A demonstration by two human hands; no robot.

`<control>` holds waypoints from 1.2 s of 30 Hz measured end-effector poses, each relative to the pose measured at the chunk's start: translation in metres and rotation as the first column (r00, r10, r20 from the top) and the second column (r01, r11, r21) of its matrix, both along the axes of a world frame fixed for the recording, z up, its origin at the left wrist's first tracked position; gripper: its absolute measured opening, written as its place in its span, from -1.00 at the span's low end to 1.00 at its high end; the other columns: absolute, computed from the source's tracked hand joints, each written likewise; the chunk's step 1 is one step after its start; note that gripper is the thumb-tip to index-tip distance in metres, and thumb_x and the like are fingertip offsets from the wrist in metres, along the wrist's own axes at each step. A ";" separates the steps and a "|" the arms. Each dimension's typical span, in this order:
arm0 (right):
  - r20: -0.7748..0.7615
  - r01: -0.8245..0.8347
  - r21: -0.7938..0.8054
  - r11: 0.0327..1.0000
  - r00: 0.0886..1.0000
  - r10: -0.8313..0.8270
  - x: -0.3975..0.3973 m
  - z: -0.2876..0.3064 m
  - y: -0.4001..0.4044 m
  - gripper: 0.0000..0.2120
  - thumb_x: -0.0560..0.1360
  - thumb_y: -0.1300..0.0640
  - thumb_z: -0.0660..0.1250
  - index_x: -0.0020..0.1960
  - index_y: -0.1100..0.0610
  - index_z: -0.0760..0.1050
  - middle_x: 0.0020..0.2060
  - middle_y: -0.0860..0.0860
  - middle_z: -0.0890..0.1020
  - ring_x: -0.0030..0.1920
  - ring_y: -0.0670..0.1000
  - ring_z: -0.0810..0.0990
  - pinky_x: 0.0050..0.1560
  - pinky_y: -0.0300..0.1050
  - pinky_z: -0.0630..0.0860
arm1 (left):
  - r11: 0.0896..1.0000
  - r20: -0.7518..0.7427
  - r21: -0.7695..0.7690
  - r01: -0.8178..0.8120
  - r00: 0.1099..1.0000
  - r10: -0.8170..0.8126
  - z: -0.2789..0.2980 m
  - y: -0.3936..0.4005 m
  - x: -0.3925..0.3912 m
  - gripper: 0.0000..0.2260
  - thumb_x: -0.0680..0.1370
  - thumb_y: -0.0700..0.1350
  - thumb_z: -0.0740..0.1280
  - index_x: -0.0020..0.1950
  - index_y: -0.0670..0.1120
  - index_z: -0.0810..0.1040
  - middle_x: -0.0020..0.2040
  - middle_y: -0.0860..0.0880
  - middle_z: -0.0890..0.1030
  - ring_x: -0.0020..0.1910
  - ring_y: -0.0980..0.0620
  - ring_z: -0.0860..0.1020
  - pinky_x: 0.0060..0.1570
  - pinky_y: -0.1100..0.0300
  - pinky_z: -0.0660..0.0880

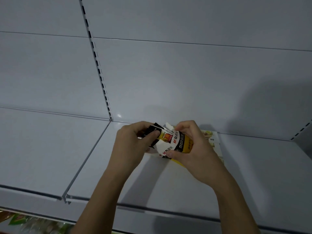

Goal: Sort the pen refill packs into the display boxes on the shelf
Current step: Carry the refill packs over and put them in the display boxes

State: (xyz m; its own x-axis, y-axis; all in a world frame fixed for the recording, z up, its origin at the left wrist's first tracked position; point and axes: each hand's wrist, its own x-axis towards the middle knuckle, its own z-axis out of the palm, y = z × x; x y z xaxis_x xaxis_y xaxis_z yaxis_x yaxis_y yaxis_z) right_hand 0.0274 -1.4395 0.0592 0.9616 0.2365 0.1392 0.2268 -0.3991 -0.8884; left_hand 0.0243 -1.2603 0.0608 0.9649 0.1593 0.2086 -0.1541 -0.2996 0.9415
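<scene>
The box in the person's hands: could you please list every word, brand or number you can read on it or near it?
"M&G" with Chinese characters: side of the small box.
"M&G" again: its white flap.
Model-number line beneath: too small to read.
Print on the flat pack behind: blurred.
</scene>
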 end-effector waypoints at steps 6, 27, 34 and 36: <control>-0.039 -0.016 -0.078 0.997 0.999 0.013 -0.005 -0.004 0.006 -0.45 0.36 0.15 0.57 0.10 -0.27 0.34 0.09 -0.38 0.53 0.09 -0.24 0.55 0.15 0.03 0.55 | 0.992 -0.222 -0.043 0.119 0.967 -0.125 -0.003 0.003 0.007 -0.89 0.46 -0.27 0.48 -0.17 -0.06 0.72 -0.26 -0.07 0.70 -0.35 -0.02 0.62 -0.18 -0.20 0.64; -0.078 -0.038 -0.258 0.966 0.997 0.019 -0.008 -0.011 0.023 -0.39 0.35 0.13 0.59 0.10 -0.31 0.28 0.11 -0.37 0.52 0.03 -0.33 0.53 -0.03 -0.29 0.53 | 0.909 -0.340 0.176 0.379 0.890 -0.305 -0.022 0.017 0.026 -0.66 0.46 -0.39 0.35 -0.24 0.03 0.74 -0.25 0.05 0.72 -0.15 -0.10 0.68 -0.09 0.06 0.62; -0.118 -0.033 -0.320 0.947 0.993 -0.006 -0.010 -0.014 0.021 -0.40 0.34 0.13 0.59 0.11 -0.29 0.30 0.14 -0.35 0.51 0.03 -0.29 0.54 0.06 -0.14 0.57 | 0.850 -0.356 0.096 0.518 0.815 -0.457 -0.032 0.018 0.027 -0.72 0.52 -0.36 0.33 -0.05 -0.04 0.75 -0.14 0.06 0.73 -0.13 0.07 0.68 -0.10 0.25 0.59; -0.122 -0.019 -0.359 0.933 0.992 -0.027 -0.010 -0.016 0.020 -0.44 0.36 0.12 0.58 0.10 -0.28 0.31 0.12 -0.28 0.54 0.02 -0.22 0.57 0.04 -0.08 0.59 | 0.840 -0.344 0.049 0.541 0.798 -0.495 -0.036 0.020 0.024 -0.78 0.58 -0.26 0.33 0.00 -0.01 0.73 -0.12 0.06 0.72 -0.14 0.09 0.67 -0.09 0.21 0.58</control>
State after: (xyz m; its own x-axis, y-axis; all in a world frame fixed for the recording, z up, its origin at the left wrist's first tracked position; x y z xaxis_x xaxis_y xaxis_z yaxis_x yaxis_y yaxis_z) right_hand 0.0177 -1.4192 0.0429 0.9669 0.2446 -0.0730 0.1230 -0.6970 -0.7065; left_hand 0.0481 -1.2401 0.0248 0.9116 -0.3904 -0.1284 -0.0359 -0.3870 0.9214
